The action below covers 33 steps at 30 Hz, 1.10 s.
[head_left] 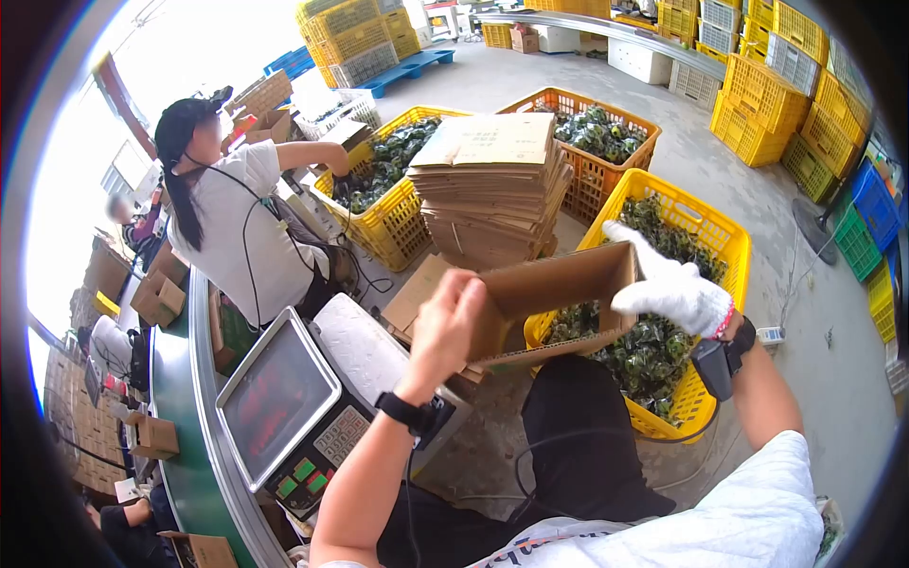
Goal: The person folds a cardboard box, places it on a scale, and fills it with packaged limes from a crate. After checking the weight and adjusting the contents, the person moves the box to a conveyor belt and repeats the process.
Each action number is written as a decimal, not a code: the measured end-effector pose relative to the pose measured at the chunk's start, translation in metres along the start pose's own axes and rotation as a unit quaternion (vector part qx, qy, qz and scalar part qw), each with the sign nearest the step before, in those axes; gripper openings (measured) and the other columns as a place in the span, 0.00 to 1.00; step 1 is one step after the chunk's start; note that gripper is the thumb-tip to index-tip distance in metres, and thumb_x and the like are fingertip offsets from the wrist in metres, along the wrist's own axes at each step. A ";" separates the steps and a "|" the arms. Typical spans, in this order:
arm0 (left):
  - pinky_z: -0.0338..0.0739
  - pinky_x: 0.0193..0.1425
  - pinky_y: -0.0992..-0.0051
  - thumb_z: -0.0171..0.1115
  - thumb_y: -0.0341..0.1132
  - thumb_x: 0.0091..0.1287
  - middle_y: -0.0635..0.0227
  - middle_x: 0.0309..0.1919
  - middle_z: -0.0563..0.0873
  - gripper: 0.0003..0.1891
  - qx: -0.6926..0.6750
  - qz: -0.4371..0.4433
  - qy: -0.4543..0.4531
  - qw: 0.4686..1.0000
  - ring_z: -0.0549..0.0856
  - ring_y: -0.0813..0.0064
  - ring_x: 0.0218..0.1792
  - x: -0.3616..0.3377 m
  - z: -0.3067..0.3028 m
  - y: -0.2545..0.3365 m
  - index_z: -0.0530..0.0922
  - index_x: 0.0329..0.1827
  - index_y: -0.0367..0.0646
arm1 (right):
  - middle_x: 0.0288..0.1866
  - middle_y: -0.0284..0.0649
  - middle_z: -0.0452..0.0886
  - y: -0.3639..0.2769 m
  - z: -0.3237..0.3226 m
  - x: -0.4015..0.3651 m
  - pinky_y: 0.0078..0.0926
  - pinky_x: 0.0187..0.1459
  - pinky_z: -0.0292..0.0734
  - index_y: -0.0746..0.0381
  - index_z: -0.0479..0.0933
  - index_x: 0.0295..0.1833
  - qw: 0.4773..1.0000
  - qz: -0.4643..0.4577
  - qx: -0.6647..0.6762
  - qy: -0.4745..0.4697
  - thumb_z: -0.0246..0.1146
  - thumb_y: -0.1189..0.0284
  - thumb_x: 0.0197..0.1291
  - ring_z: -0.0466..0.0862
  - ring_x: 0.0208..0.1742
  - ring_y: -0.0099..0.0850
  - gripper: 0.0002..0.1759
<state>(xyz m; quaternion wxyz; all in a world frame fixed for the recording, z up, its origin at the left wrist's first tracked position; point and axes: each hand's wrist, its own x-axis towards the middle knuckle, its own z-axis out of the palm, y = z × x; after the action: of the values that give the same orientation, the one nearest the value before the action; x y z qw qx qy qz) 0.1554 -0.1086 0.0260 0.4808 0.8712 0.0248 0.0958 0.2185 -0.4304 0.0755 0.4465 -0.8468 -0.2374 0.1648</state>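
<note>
An opened-out cardboard box [559,282] is held in front of me above my lap, its opening towards me and its inside bare. My left hand [449,317], ungloved, has its fingers closed round the box's left edge. On the opposite side my right hand [674,292], in a white glove, grips the right wall between thumb and fingers. Beneath and behind that glove stands a yellow crate [734,260] full of small dark-green wrapped bundles [653,364]. A scale [279,402] with a metal pan and keypad is left of my forearm.
Flattened cartons [488,142] are stacked just beyond the box. An orange crate [606,166] and another yellow crate [402,232] hold more bundles. A co-worker [232,204] reaches into the latter. A green conveyor [194,417] runs along the left; cables trail across the floor.
</note>
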 end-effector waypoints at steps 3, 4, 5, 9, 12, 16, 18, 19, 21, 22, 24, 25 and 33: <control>0.78 0.43 0.60 0.56 0.47 0.80 0.59 0.30 0.84 0.15 -0.011 0.010 0.100 0.995 0.85 0.62 0.34 0.028 0.006 -0.002 0.72 0.53 0.43 | 0.73 0.60 0.73 -0.030 0.013 -0.008 0.37 0.71 0.70 0.60 0.48 0.86 0.989 0.076 -0.124 -0.039 0.70 0.55 0.57 0.78 0.70 0.52 0.57; 0.78 0.43 0.60 0.56 0.47 0.80 0.59 0.30 0.84 0.15 -0.012 0.009 0.102 0.995 0.85 0.62 0.34 0.028 0.012 -0.004 0.72 0.53 0.43 | 0.73 0.61 0.73 -0.033 0.014 -0.007 0.38 0.70 0.72 0.60 0.49 0.86 0.983 0.111 -0.140 -0.039 0.69 0.55 0.58 0.78 0.69 0.53 0.56; 0.76 0.40 0.66 0.59 0.45 0.79 0.63 0.29 0.81 0.14 -0.076 -0.004 0.115 0.990 0.82 0.69 0.32 0.029 0.017 0.003 0.71 0.51 0.43 | 0.73 0.61 0.73 -0.029 0.014 -0.005 0.38 0.70 0.72 0.60 0.49 0.86 0.983 0.109 -0.141 -0.037 0.69 0.55 0.58 0.78 0.69 0.53 0.56; 0.60 0.31 0.84 0.67 0.42 0.76 0.83 0.28 0.72 0.14 -0.217 0.041 0.051 0.974 0.66 0.91 0.30 0.032 0.034 0.012 0.73 0.41 0.46 | 0.74 0.59 0.71 0.015 0.023 0.004 0.40 0.73 0.69 0.64 0.55 0.83 0.956 0.047 -0.238 0.165 0.66 0.51 0.64 0.73 0.74 0.52 0.49; 0.60 0.30 0.84 0.70 0.43 0.74 0.84 0.27 0.72 0.15 -0.180 0.017 -0.031 0.983 0.66 0.92 0.29 0.036 0.032 0.022 0.75 0.38 0.45 | 0.71 0.58 0.74 0.021 0.025 0.005 0.41 0.69 0.74 0.64 0.61 0.80 0.942 0.037 -0.220 0.250 0.67 0.47 0.66 0.77 0.70 0.51 0.47; 0.60 0.29 0.83 0.75 0.42 0.70 0.85 0.25 0.72 0.16 -0.146 0.008 -0.109 0.983 0.67 0.92 0.27 0.044 0.028 0.021 0.76 0.35 0.45 | 0.64 0.51 0.79 0.016 0.036 0.007 0.41 0.64 0.76 0.62 0.67 0.74 0.915 -0.119 -0.153 0.353 0.74 0.57 0.63 0.80 0.65 0.46 0.40; 0.60 0.29 0.84 0.77 0.41 0.68 0.85 0.24 0.72 0.16 -0.162 0.006 -0.104 0.981 0.66 0.93 0.27 0.050 0.026 0.019 0.76 0.35 0.46 | 0.54 0.45 0.80 0.001 0.033 -0.001 0.40 0.56 0.77 0.61 0.73 0.64 0.954 -0.081 -0.086 0.277 0.74 0.59 0.62 0.81 0.55 0.42 0.30; 0.64 0.30 0.84 0.77 0.41 0.68 0.84 0.25 0.75 0.15 -0.148 0.011 -0.111 0.983 0.70 0.92 0.27 0.051 0.024 0.017 0.78 0.37 0.44 | 0.45 0.42 0.78 0.009 0.030 0.006 0.40 0.51 0.77 0.61 0.79 0.50 0.917 -0.214 -0.174 0.289 0.73 0.59 0.63 0.80 0.46 0.42 0.19; 0.68 0.31 0.84 0.77 0.41 0.67 0.82 0.26 0.79 0.14 -0.133 0.016 -0.119 0.984 0.74 0.91 0.28 0.051 0.024 0.016 0.81 0.38 0.42 | 0.44 0.44 0.78 0.007 0.029 0.004 0.41 0.51 0.77 0.61 0.80 0.46 0.920 -0.244 -0.182 0.246 0.70 0.60 0.65 0.80 0.46 0.45 0.15; 0.73 0.36 0.82 0.75 0.45 0.69 0.77 0.30 0.84 0.16 -0.088 0.051 -0.149 0.984 0.78 0.88 0.31 0.051 0.024 0.016 0.83 0.43 0.39 | 0.42 0.45 0.79 0.006 0.028 0.004 0.41 0.52 0.77 0.60 0.82 0.42 0.921 -0.273 -0.190 0.201 0.68 0.60 0.68 0.80 0.46 0.47 0.14; 0.78 0.40 0.80 0.73 0.48 0.71 0.73 0.33 0.88 0.20 -0.041 0.085 -0.175 0.980 0.83 0.85 0.35 0.049 0.019 0.023 0.85 0.47 0.37 | 0.43 0.46 0.81 0.009 0.027 0.006 0.42 0.53 0.77 0.60 0.84 0.41 0.908 -0.321 -0.207 0.174 0.61 0.63 0.73 0.81 0.49 0.49 0.13; 0.80 0.45 0.77 0.69 0.52 0.72 0.69 0.36 0.90 0.24 0.002 0.070 -0.194 0.979 0.86 0.82 0.38 0.047 0.015 0.026 0.86 0.50 0.34 | 0.45 0.46 0.82 0.012 0.027 0.006 0.43 0.55 0.77 0.60 0.84 0.43 0.919 -0.320 -0.190 0.131 0.60 0.64 0.73 0.81 0.51 0.49 0.13; 0.82 0.59 0.66 0.70 0.56 0.70 0.57 0.58 0.76 0.41 -0.168 0.075 -0.192 0.964 0.86 0.66 0.56 0.038 0.018 0.020 0.63 0.78 0.44 | 0.43 0.42 0.85 0.020 0.027 0.000 0.36 0.50 0.80 0.60 0.82 0.49 0.976 -0.176 -0.062 0.109 0.63 0.65 0.72 0.86 0.44 0.39 0.10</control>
<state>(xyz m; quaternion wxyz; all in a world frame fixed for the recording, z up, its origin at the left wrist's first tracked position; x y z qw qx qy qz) 0.1947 -0.1289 0.0387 0.6073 0.7794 -0.1498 -0.0347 0.2104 -0.4221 0.0438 0.4381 -0.8307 -0.3427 -0.0246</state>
